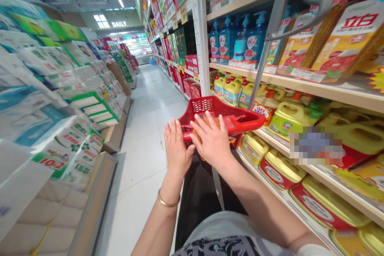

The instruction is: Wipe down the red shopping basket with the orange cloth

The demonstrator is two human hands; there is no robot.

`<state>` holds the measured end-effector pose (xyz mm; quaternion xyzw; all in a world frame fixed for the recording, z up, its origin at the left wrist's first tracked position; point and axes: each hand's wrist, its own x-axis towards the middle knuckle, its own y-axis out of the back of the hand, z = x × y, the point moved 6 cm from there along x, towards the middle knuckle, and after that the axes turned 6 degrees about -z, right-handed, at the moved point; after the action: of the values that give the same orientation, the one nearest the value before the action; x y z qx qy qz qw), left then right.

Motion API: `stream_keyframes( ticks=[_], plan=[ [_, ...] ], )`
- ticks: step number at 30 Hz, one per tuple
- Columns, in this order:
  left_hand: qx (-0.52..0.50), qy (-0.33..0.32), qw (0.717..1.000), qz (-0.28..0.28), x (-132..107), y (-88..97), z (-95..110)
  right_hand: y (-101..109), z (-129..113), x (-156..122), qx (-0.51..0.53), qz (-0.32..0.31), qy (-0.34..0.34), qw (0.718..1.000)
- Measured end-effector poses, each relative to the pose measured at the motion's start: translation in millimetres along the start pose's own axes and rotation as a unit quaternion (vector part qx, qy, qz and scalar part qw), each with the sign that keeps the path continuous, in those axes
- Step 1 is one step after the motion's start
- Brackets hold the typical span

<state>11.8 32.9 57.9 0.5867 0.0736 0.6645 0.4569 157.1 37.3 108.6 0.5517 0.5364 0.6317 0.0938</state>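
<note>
My left hand (pixel 177 146) lies flat against the near edge of a red plastic shopping basket (pixel 223 114), with a gold bangle (pixel 168 199) on its wrist. My right hand (pixel 210 140) rests over the basket's rim, fingers spread, and touches an orange item (pixel 198 129) inside. My right hand hides most of that item, so I cannot tell what it is. A long grey pull handle (pixel 295 4) rises from the basket towards the upper right, in front of the shelves.
Shelves on the right carry blue pump bottles (pixel 237 40) and yellow jugs (pixel 289 120), close beside the basket. Stacked packs of paper tissue (pixel 39 104) line the left side. A white tiled aisle floor (pixel 144 156) runs ahead to a lit refrigerated case (pixel 136 46).
</note>
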Motion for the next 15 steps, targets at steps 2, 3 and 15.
stream_keyframes(
  ticks=[2, 3, 15],
  plan=[
    [0.009, 0.001, 1.0, -0.012, -0.3, -0.4, -0.1, 5.0, 8.8, -3.9, 0.002, -0.006, -0.004, 1.0],
    [0.012, 0.002, 1.0, -0.014, -0.7, -0.3, -0.2, 10.0, 19.9, -8.7, -0.003, -0.007, -0.017, 1.0],
    [0.095, -0.046, 0.989, -0.099, 37.2, 1.4, 40.9, 18.1, 42.2, -11.2, -0.036, -0.001, -0.064, 0.997]
  ],
)
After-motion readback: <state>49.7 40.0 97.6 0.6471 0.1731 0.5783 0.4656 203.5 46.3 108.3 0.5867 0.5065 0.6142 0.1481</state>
